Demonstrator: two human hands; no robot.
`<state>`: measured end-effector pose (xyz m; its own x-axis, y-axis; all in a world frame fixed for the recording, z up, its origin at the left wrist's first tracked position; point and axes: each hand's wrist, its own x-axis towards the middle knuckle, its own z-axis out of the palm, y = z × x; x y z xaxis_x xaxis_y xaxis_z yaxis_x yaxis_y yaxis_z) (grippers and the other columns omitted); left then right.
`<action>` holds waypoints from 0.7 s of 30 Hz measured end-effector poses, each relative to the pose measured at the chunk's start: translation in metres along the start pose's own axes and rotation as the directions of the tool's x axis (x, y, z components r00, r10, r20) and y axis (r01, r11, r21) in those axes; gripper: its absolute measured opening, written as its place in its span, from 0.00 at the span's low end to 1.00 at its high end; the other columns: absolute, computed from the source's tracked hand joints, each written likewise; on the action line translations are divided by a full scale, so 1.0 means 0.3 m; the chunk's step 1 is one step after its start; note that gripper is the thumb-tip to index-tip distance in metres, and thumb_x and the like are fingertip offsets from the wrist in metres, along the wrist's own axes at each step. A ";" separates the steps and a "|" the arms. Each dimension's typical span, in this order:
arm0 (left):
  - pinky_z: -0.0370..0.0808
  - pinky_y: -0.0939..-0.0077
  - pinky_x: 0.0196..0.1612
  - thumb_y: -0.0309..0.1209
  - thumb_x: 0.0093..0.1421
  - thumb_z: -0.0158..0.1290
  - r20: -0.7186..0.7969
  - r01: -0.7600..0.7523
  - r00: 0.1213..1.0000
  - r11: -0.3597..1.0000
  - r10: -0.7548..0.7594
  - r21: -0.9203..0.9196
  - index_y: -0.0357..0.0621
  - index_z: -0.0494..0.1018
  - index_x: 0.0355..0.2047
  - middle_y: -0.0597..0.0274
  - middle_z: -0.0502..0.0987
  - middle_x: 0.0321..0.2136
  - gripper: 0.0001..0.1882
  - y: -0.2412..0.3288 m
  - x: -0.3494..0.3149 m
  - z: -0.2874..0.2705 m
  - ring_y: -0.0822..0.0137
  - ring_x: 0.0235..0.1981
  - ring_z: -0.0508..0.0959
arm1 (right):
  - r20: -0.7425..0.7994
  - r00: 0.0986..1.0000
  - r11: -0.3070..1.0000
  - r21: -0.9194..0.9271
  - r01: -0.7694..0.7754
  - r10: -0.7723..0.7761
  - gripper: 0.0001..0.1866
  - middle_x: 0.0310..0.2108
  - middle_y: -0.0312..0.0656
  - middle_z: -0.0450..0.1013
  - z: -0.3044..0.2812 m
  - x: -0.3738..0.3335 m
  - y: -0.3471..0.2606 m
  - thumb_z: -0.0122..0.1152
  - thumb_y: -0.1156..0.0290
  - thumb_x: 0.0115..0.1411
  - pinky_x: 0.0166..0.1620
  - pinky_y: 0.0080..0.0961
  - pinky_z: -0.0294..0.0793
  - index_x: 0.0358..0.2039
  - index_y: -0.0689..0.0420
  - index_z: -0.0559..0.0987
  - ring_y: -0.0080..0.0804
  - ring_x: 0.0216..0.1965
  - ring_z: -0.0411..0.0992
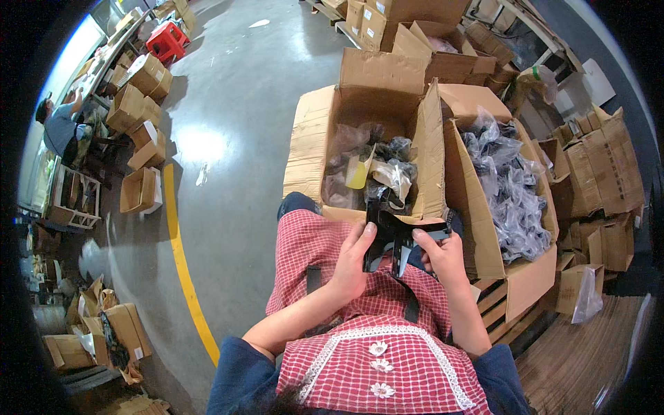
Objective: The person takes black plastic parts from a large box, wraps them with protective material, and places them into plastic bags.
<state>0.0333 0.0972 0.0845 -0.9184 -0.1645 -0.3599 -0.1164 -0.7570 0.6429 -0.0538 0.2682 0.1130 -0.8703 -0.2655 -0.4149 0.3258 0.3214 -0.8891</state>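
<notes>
Between my two hands is a glossy black plastic part (398,234) with several arms branching from its middle, held above my lap. My left hand (354,261) grips its left side, thumb lying along the edge. On the right, my right hand (443,257) pinches another arm of it between thumb and fingers. Just beyond the part stands an open cardboard box (310,149), holding dark parts in clear plastic bags (353,142) and a yellow piece of paper (357,174). The black part's exact kind I cannot make out.
A second open carton (477,214) full of bagged parts (513,200) stands at right on a wooden pallet (492,304). More cartons (602,162) pile up behind it. Leftward, a yellow floor line (181,256) runs past small boxes (140,190); a person (61,128) sits at a bench.
</notes>
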 end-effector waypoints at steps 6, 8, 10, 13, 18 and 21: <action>0.82 0.75 0.37 0.40 0.72 0.49 0.050 -0.038 0.998 0.995 0.043 -0.092 0.43 0.69 0.53 0.63 0.79 0.41 0.16 -0.018 0.015 -0.012 0.72 0.37 0.81 | 0.038 0.974 0.928 0.316 0.199 -0.222 0.09 0.34 0.37 0.80 -0.029 0.025 0.033 0.66 0.80 0.57 0.39 0.23 0.79 0.40 0.63 0.83 0.22 0.34 0.77; 0.81 0.77 0.35 0.40 0.73 0.48 0.071 -0.033 0.997 0.995 0.040 -0.090 0.43 0.69 0.52 0.62 0.79 0.40 0.16 -0.005 0.000 -0.005 0.71 0.35 0.82 | 0.074 0.976 0.926 0.337 0.168 -0.204 0.10 0.33 0.36 0.80 -0.049 0.019 0.026 0.67 0.80 0.56 0.40 0.21 0.78 0.40 0.63 0.84 0.19 0.33 0.76; 0.81 0.78 0.32 0.40 0.73 0.48 0.086 -0.094 0.992 0.995 0.093 0.015 0.42 0.69 0.51 0.61 0.79 0.38 0.15 0.007 -0.004 -0.009 0.71 0.34 0.82 | 0.079 0.981 0.945 0.292 0.148 -0.178 0.09 0.31 0.35 0.80 -0.070 0.015 -0.007 0.69 0.79 0.53 0.37 0.21 0.77 0.36 0.62 0.84 0.20 0.31 0.76; 0.80 0.80 0.28 0.41 0.73 0.47 0.139 -0.239 0.968 0.933 0.208 0.270 0.42 0.71 0.49 0.60 0.79 0.36 0.15 0.029 -0.019 -0.033 0.71 0.34 0.82 | 0.147 0.980 0.970 0.224 0.097 -0.132 0.10 0.28 0.35 0.80 -0.159 0.035 -0.033 0.71 0.77 0.49 0.37 0.22 0.75 0.34 0.61 0.84 0.22 0.29 0.76; 0.79 0.75 0.34 0.47 0.71 0.48 0.097 0.099 0.984 0.915 -0.148 0.391 0.41 0.75 0.45 0.60 0.81 0.36 0.20 0.080 -0.050 0.001 0.71 0.35 0.81 | 0.516 0.789 0.903 -0.065 0.424 -0.333 0.09 0.31 0.35 0.77 -0.178 0.001 -0.229 0.66 0.80 0.48 0.39 0.24 0.75 0.32 0.62 0.82 0.24 0.34 0.76; 0.80 0.72 0.36 0.50 0.71 0.48 0.124 0.275 0.939 0.919 -0.319 0.282 0.41 0.76 0.48 0.58 0.83 0.37 0.24 0.046 -0.056 0.023 0.69 0.35 0.82 | 0.685 0.615 0.762 -0.134 0.633 -0.391 0.08 0.33 0.41 0.78 -0.135 0.031 -0.267 0.67 0.77 0.49 0.43 0.28 0.76 0.32 0.61 0.83 0.32 0.37 0.78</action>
<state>0.0444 0.0939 0.1039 -0.8726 0.1658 -0.4595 -0.4664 -0.5627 0.6826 -0.1029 0.2769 0.1883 -0.4093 -0.9115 -0.0401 -0.3521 0.1983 -0.9147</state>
